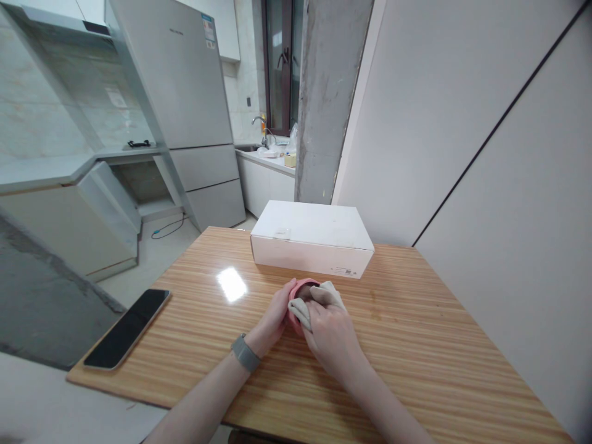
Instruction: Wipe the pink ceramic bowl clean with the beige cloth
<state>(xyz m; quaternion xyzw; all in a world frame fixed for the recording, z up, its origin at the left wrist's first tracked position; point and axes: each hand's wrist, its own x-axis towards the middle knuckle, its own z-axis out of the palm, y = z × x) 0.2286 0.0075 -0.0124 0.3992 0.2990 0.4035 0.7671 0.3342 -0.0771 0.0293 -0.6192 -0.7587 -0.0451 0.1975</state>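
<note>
My left hand (276, 313) is closed around the left side of a round pink cup (304, 283), whose opening tilts toward me. Its inside looks dark, and most of its body is hidden by my hands. A beige cloth (332, 295) is bunched in my right hand (330, 336). The fingers of that hand reach with part of the cloth into the mouth of the cup, so their tips are hidden. Other folds of the cloth hang over the cup's rim on the right.
A closed white box (312, 228) stands just beyond my hands on the wooden table (407, 345). At the table's left edge lies a dark-screened phone (129, 330). Behind are a grey fridge (185, 98) and a sink counter; a pale wall (462, 123) borders the right.
</note>
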